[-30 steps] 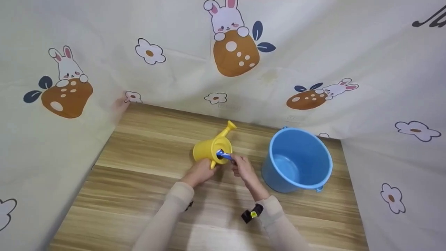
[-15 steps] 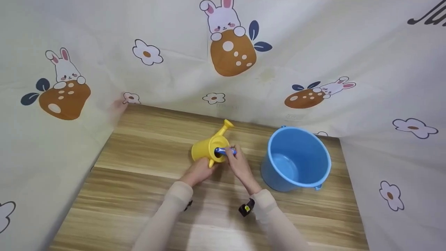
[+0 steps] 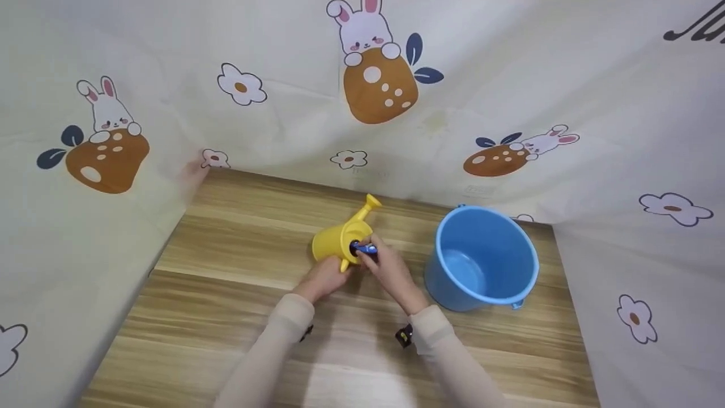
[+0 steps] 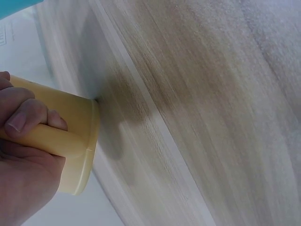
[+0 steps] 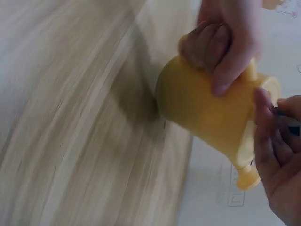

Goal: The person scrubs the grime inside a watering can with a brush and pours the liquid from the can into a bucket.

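Note:
A yellow watering can (image 3: 330, 243) stands on the wooden surface in the head view, its spout toward the back right. The left hand (image 3: 324, 279) grips its handle; in the left wrist view the fingers of that hand (image 4: 26, 136) curl round the handle. The right hand (image 3: 392, 273) pinches a small blue object (image 3: 367, 249) at the can's opening, one end inside the dark hole. In the right wrist view the right hand (image 5: 282, 160) is beside the can's rim, and the can (image 5: 202, 103) looks tilted there. What lies inside the can is hidden.
A blue bucket (image 3: 487, 255) stands to the right of the right hand. Pale cloth walls (image 3: 283, 130) with rabbit and flower prints rise behind and at both sides of the wooden surface (image 3: 215, 317).
The right hand has moved up and left over the can's opening, with the blue object deeper in it and more covered by the fingers. The left hand keeps hold of the can.

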`<action>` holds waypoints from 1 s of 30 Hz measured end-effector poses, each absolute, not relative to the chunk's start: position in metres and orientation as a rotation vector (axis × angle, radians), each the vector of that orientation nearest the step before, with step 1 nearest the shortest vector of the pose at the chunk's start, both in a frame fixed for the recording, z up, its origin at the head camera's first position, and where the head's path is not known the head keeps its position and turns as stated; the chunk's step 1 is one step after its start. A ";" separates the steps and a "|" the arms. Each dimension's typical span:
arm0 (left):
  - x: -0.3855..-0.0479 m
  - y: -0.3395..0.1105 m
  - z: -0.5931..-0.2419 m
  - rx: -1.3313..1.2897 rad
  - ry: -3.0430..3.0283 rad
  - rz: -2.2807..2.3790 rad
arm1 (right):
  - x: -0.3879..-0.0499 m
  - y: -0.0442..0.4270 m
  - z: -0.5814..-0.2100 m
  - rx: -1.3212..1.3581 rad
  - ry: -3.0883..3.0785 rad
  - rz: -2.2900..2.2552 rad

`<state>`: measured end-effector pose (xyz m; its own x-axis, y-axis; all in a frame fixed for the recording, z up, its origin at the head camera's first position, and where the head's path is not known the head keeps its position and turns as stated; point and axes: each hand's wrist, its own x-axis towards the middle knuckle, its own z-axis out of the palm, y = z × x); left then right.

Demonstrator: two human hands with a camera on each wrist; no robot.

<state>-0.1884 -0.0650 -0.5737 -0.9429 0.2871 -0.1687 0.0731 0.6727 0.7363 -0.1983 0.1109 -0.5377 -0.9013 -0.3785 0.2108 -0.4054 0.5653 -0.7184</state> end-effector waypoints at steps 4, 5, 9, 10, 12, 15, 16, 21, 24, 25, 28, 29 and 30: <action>-0.189 -0.065 -0.575 0.314 2.658 1.115 | -0.199 0.114 -0.541 0.759 -2.611 0.892; -0.189 -0.065 -0.575 0.310 2.664 1.108 | -0.198 0.114 -0.541 0.776 -2.565 0.865; -0.189 -0.066 -0.574 0.268 2.658 1.081 | -0.196 0.112 -0.539 0.818 -2.417 0.815; -0.189 -0.066 -0.573 0.264 2.653 1.078 | -0.195 0.110 -0.538 0.827 -2.391 0.808; -0.188 -0.066 -0.573 0.268 2.650 1.071 | -0.193 0.107 -0.535 0.852 -2.357 0.780; -0.188 -0.066 -0.573 0.286 2.644 1.079 | -0.191 0.103 -0.531 0.862 -2.350 0.743; -0.188 -0.066 -0.573 0.289 2.640 1.082 | -0.190 0.102 -0.530 0.853 -2.359 0.729; -0.188 -0.067 -0.572 0.258 2.608 1.104 | -0.191 0.097 -0.526 0.727 -2.466 0.749; -0.188 -0.067 -0.572 0.248 2.612 1.096 | -0.195 0.094 -0.527 0.639 -2.540 0.818; -0.188 -0.066 -0.572 0.251 2.613 1.095 | -0.197 0.093 -0.528 0.613 -2.564 0.842; -0.188 -0.067 -0.573 0.275 2.615 1.107 | -0.201 0.090 -0.533 0.557 -2.616 0.889; -0.188 -0.067 -0.573 0.281 2.616 1.116 | -0.202 0.090 -0.534 0.551 -2.625 0.892; -0.188 -0.068 -0.573 0.280 2.615 1.128 | -0.202 0.089 -0.535 0.558 -2.634 0.894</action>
